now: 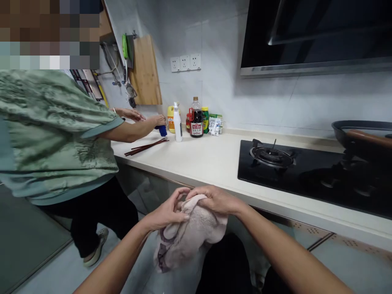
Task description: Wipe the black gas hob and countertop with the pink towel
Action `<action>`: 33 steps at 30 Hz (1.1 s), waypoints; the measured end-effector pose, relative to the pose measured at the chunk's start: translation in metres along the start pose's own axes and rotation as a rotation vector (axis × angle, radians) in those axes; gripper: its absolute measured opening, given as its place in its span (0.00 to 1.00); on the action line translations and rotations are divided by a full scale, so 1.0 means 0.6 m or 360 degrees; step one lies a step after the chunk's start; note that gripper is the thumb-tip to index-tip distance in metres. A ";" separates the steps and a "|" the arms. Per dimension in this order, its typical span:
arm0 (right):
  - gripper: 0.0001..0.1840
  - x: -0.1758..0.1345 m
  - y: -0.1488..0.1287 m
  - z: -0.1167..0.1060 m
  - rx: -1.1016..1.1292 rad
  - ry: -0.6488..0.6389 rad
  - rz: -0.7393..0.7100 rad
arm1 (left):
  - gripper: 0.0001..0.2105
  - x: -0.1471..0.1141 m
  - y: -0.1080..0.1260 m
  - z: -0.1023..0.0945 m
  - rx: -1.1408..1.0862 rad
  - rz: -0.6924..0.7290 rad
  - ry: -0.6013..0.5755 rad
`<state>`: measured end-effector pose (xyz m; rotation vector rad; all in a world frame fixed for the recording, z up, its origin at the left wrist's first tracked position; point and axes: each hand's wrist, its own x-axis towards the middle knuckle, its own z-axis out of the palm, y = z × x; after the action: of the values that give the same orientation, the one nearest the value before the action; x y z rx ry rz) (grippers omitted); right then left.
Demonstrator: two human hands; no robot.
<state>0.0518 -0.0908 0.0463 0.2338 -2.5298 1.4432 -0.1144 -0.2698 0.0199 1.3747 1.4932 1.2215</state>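
Observation:
A pale pinkish cloth (199, 230) with a darker pattern on its lower left corner hangs bunched between my hands, just in front of the counter edge. My left hand (167, 212) grips its left upper part, with thumb and fingers curled in. Closed over the top of the same cloth is my right hand (216, 199), close beside the left fingertips. The folds hide some of my fingertips.
At the left stands another person in a green top (55, 134), a hand (159, 119) holding a dark blue cloth (162, 130). Chopsticks (145, 147), a white spray bottle (177, 123) and a soy sauce bottle (196, 120) are on the counter (202, 159). Right: a gas stove (294, 171) and pan (339, 130).

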 end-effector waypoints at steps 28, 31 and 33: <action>0.06 -0.002 0.048 0.085 -0.0228 0.0431 0.0197 | 0.20 0.002 0.017 0.025 0.0324 -0.0105 0.0023; 0.11 -0.017 0.064 0.069 -0.0262 0.0575 0.0382 | 0.16 0.003 0.015 0.031 0.0466 -0.0111 0.0119; 0.12 -0.029 0.072 0.060 -0.0177 0.0512 0.0404 | 0.15 0.000 0.020 0.038 0.0622 -0.0055 0.0164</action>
<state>0.0539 -0.0995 -0.0115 -0.3242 -2.4235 1.2917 -0.0897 -0.2669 0.0255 1.5445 1.8935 1.0262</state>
